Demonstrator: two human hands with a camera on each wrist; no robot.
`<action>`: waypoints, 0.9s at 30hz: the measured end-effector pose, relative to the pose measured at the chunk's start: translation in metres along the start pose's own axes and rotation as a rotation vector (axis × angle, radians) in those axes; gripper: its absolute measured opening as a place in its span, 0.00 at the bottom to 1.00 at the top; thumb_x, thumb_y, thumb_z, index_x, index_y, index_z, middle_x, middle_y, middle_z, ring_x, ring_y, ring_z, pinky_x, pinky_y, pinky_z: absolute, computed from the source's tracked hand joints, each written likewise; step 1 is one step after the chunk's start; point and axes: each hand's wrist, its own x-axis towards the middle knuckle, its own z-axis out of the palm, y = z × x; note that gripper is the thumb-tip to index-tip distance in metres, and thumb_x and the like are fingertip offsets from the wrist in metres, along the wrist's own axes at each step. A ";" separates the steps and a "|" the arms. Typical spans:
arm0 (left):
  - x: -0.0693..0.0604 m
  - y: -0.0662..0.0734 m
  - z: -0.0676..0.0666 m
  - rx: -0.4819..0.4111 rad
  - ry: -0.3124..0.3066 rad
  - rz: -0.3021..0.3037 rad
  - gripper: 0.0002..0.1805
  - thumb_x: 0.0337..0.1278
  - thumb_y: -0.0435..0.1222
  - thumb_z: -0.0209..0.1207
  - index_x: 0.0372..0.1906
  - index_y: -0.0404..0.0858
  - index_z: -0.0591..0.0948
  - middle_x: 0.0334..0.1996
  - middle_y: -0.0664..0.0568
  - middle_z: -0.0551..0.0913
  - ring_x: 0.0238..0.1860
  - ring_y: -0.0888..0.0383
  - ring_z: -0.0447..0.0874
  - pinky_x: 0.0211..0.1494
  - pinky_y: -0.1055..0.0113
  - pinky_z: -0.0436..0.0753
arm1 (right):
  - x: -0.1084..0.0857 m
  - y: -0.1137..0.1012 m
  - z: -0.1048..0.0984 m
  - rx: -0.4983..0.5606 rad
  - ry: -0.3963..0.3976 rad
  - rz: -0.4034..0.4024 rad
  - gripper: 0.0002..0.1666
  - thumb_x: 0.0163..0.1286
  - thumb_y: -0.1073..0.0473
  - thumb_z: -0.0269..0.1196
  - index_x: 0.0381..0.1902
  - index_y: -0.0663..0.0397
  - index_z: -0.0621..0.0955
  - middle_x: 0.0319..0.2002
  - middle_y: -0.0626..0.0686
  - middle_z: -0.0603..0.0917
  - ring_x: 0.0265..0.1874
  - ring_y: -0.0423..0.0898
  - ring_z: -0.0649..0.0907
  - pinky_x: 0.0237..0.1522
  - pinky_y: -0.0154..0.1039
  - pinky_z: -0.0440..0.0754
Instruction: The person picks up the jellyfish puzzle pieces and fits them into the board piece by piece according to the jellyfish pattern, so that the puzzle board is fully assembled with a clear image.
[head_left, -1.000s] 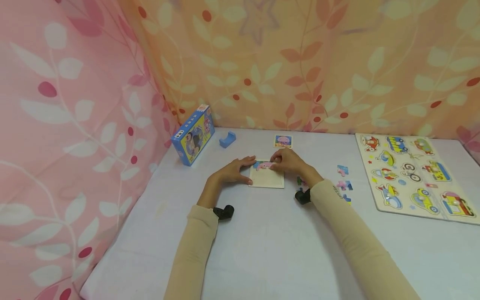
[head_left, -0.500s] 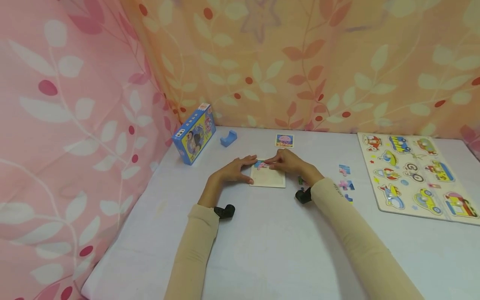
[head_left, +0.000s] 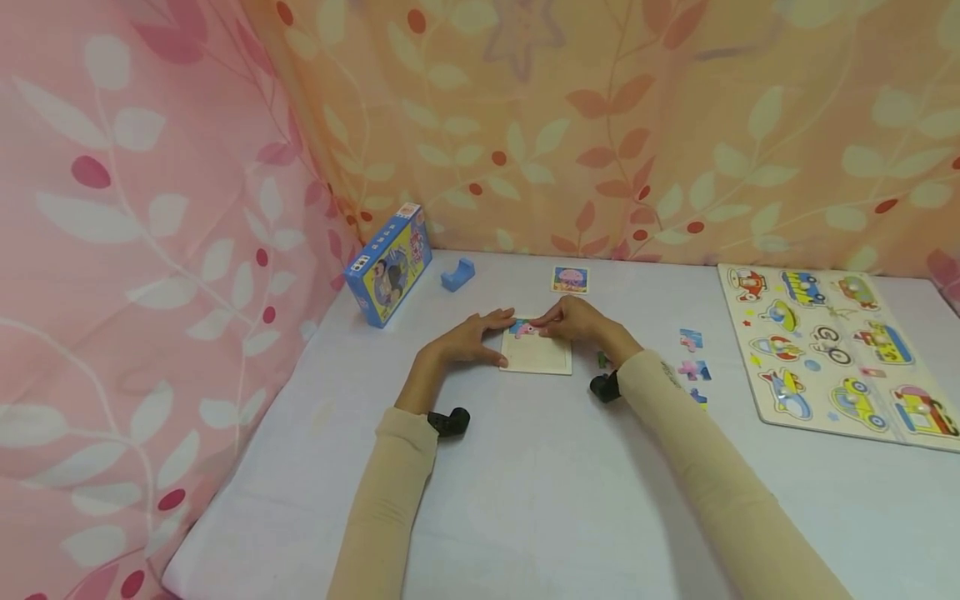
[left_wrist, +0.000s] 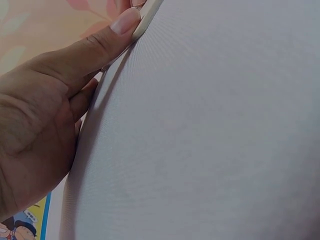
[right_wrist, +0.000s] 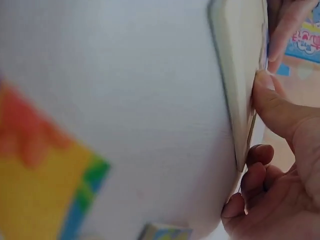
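A small pale wooden puzzle tray (head_left: 536, 358) lies on the white cloth, with pink and blue puzzle pieces (head_left: 522, 328) along its top edge. My left hand (head_left: 467, 340) rests at the tray's left side. Its straight thumb touches the edge near the lower corner, while its extended fingers reach the upper corner. My right hand (head_left: 576, 321) is over the tray's upper right, index finger and thumb on a pink puzzle piece that they mostly cover. In the right wrist view, that thumb (right_wrist: 272, 102) lies on the tray (right_wrist: 237, 75), and the other fingers are curled by its edge.
Loose puzzle pieces (head_left: 693, 369) lie to the right, some partly behind my right forearm. A picture card (head_left: 570, 280), a blue plastic holder (head_left: 457, 275) and an upright blue box (head_left: 390, 267) stand farther back. A large vehicle peg board (head_left: 832, 354) is at far right.
My right hand's index finger has stretched left over the top row, and its fingertips have settled on the pink piece. My left hand stays at the tray's left side.
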 end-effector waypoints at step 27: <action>0.005 0.006 0.002 0.044 -0.071 0.039 0.51 0.35 0.50 0.70 0.70 0.54 0.58 0.74 0.59 0.43 0.74 0.50 0.29 0.71 0.44 0.30 | -0.165 0.106 -0.112 -0.113 0.154 0.302 0.27 0.56 0.52 0.66 0.52 0.60 0.79 0.17 0.46 0.62 0.19 0.42 0.62 0.21 0.34 0.59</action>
